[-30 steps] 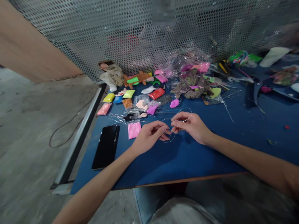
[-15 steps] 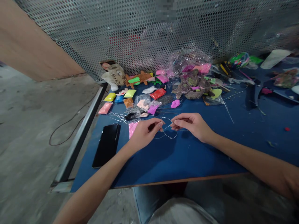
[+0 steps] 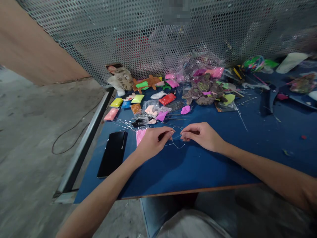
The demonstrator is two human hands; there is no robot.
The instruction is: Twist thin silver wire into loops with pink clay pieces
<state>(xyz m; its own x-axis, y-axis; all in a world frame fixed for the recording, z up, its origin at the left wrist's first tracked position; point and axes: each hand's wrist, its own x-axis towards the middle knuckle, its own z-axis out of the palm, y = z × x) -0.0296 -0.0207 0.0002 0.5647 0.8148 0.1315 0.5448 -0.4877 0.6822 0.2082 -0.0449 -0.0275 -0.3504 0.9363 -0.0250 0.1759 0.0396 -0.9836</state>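
Observation:
A thin silvery wire, bent into loops, spans the small gap between my two hands above the blue table. My left hand pinches it between thumb and fingers. From the other side, my right hand grips the wire with thumb and fingertips together. One loop rises behind the fingertips and another hangs below them. Just beyond my left hand are a pink packet and a black packet. More straight wires lie loose behind it.
A black phone lies at the left. Clay packets, such as a red one, and a purple clay lump spread behind my hands. A grey-brown clay model stands further back, before a perforated metal panel. A white cup lies far right.
My hands have drawn slightly closer together, the right one shifting a little left and down. The lower wire loop has moved slightly left and looks narrower.

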